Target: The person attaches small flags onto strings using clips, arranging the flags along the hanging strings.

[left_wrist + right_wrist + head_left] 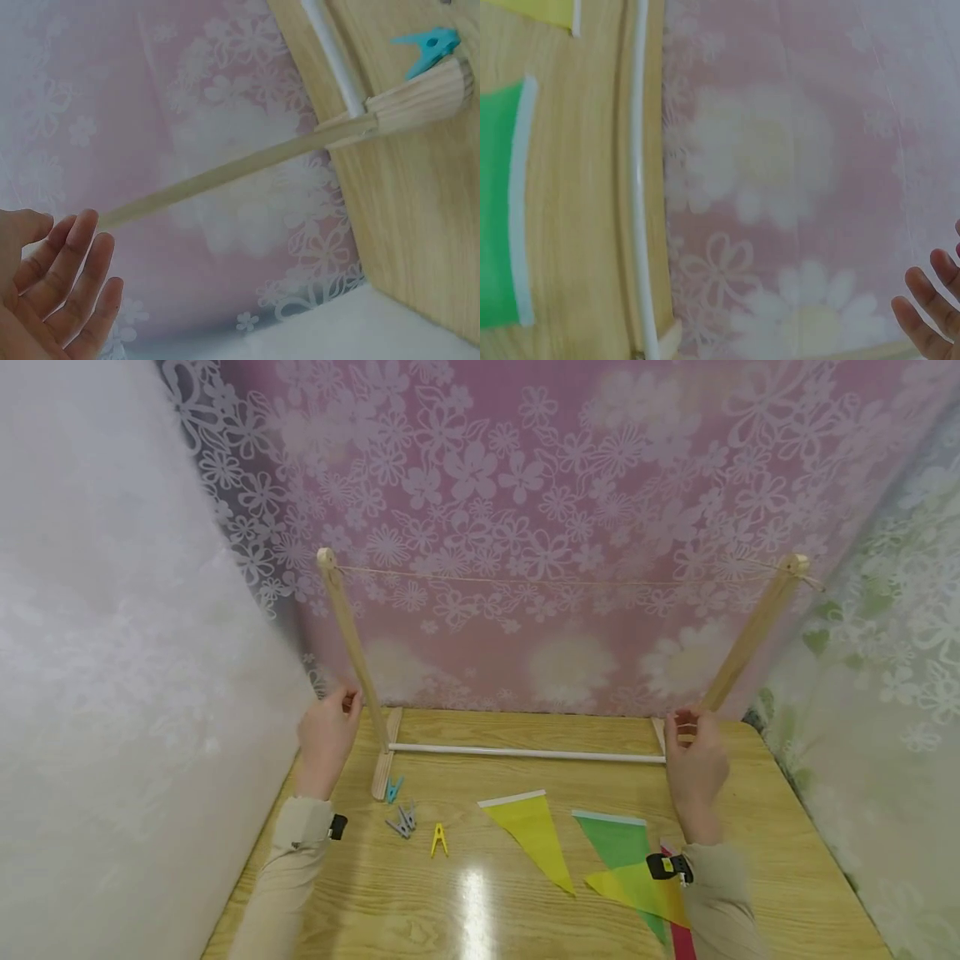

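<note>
A wooden stand has a left post (pixel 351 639), a right post (pixel 750 639), a white crossbar (pixel 525 752) low down and a thin string (pixel 525 581) between the tops. Just left of the left post is my left hand (pixel 328 735), its fingers loosely bent with nothing between them. In the left wrist view the left hand (pixel 64 289) appears before the post's upper end; whether it touches is unclear. My right hand (pixel 696 764) overlaps the lower right post in the head view, fingers relaxed. Only some fingers of the right hand (pixel 930 311) show in the right wrist view, holding nothing visible.
Clothespins lie at the left: blue (pixel 393 789), grey (pixel 403 821) and yellow (pixel 438 839). A yellow pennant (pixel 534 835) lies mid-table; a green pennant (pixel 611 839), another yellow pennant (pixel 637 885) and a red piece (pixel 682 941) overlap near my right forearm. Patterned curtains (pixel 480 468) surround the table.
</note>
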{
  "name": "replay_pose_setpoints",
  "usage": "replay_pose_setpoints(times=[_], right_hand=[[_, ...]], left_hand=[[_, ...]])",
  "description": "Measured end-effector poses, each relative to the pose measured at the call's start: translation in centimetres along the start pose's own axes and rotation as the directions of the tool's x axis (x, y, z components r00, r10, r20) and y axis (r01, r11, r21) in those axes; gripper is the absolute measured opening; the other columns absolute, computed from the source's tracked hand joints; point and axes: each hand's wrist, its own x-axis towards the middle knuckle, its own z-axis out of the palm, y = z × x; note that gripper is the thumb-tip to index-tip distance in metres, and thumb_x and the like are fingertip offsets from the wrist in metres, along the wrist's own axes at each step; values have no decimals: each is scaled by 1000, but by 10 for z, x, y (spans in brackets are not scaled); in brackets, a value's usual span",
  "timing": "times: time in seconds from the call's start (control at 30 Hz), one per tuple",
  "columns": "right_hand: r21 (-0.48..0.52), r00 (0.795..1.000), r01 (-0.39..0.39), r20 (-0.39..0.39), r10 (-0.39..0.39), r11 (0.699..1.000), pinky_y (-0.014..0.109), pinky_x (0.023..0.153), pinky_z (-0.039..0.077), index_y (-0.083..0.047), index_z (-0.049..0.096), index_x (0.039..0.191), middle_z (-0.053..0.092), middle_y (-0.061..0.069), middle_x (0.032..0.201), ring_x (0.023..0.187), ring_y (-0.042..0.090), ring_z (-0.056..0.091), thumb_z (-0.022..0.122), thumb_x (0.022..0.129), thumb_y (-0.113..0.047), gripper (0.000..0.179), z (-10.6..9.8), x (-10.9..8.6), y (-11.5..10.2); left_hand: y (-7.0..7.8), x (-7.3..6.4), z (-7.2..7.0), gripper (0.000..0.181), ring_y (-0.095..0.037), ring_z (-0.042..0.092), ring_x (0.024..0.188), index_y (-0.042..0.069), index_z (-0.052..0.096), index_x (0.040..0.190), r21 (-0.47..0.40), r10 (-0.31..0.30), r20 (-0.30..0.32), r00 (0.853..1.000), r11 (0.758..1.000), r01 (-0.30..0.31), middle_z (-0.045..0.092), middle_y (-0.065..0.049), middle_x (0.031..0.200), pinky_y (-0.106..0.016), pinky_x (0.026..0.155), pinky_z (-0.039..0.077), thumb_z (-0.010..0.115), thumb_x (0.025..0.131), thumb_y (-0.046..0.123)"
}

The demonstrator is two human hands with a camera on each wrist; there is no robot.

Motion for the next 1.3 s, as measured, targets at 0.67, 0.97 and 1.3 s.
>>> replay_pose_setpoints(times=[0.67, 0.97, 1.3], right_hand=[[76, 967, 131, 208, -144, 988, 46, 58, 57, -5, 66, 107, 71, 10, 90, 73, 27, 71, 75, 94, -14, 17, 51, -82, -26], [74, 926, 202, 310, -216, 976, 40, 55, 56, -6, 68, 101, 70, 8, 88, 72, 25, 69, 78, 90, -10, 15, 71, -110, -17], [15, 783, 157, 607, -134, 987, 41, 63, 58, -9, 74, 102, 71, 5, 93, 79, 24, 69, 75, 93, -15, 10, 101, -135, -10]], left_hand=[[52, -69, 75, 12, -7, 51, 41, 11, 74, 94, -33, 157, 130, 979, 988, -154, 73, -1, 74, -19, 34, 30, 72, 97, 23], [70, -101, 113, 9, -5, 55, 47, 12, 73, 89, -66, 216, 175, 961, 976, -207, 71, 1, 71, -15, 39, 35, 77, 93, 20], [72, -133, 123, 9, -5, 58, 52, 13, 72, 85, -126, 146, 280, 949, 985, -115, 71, 3, 73, -17, 44, 41, 77, 92, 16]])
